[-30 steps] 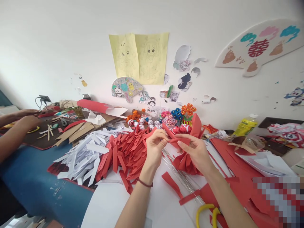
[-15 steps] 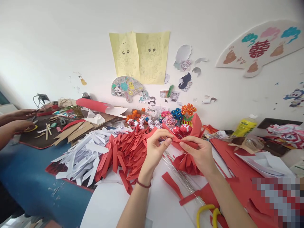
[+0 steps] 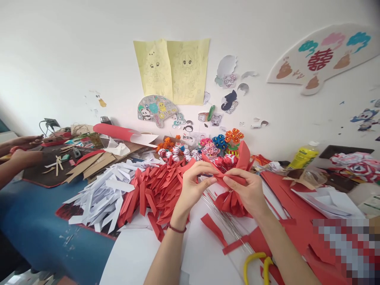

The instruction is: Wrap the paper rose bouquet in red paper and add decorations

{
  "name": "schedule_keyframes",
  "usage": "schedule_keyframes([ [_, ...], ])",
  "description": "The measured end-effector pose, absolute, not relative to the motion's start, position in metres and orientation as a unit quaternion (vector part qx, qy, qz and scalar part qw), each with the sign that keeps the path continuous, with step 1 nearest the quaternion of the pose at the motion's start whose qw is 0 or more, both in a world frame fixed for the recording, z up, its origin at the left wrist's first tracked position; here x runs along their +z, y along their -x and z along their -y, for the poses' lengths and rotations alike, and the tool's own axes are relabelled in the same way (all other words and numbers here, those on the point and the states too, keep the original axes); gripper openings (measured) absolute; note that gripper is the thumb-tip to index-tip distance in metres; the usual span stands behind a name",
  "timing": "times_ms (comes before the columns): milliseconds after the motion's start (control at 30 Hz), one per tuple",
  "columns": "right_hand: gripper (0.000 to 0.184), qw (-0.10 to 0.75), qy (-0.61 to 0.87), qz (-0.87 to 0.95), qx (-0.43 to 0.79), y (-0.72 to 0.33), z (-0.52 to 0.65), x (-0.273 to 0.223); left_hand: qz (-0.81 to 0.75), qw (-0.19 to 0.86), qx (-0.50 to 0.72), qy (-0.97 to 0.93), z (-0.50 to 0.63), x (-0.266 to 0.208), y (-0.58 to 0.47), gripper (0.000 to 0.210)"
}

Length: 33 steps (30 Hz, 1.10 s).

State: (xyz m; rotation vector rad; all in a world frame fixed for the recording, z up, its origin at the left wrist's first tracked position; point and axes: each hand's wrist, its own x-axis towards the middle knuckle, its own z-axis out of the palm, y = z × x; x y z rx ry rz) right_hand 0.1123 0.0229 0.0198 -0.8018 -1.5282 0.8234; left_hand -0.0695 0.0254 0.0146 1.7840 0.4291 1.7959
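Between finger and thumb, my left hand (image 3: 198,183) pinches a folded piece of red paper (image 3: 221,176). My right hand (image 3: 246,187) grips the same paper a little to the right, and the two hands nearly touch. A red paper end (image 3: 244,153) sticks up behind my right fingers. Under the hands lies a gathered bunch of red paper (image 3: 230,205), partly covered by my right hand. Thin metal wires (image 3: 230,225) run below it on white paper. Scissors with yellow handles (image 3: 249,262) lie beside my right forearm.
Piles of folded white strips (image 3: 103,196) and red strips (image 3: 158,190) spread to the left. Paper flowers (image 3: 219,143) stand along the wall. Red sheets (image 3: 285,198) and a yellow bottle (image 3: 303,155) are at right. Another person's hand (image 3: 26,161) is at far left.
My hands stay pinched on the red paper, with only slight finger movement. The view shifts a little. At far left, the other person's nearer hand has moved left and up.
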Motion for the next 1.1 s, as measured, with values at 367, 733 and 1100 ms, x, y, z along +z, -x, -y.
schedule_keyframes([
  [367,0.017,0.571,0.303,0.627,0.435,-0.110,-0.022,0.018,-0.157,0.308,0.729,-0.591,-0.026,0.009,0.066,0.006],
  [733,0.055,0.520,0.203,0.602,0.571,-0.114,-0.025,0.022,-0.147,0.322,0.768,-0.534,-0.029,0.007,0.067,0.009],
  [1100,0.029,0.549,0.248,0.602,0.525,-0.105,-0.024,0.010,-0.137,0.349,0.757,-0.535,-0.022,0.006,0.053,0.010],
])
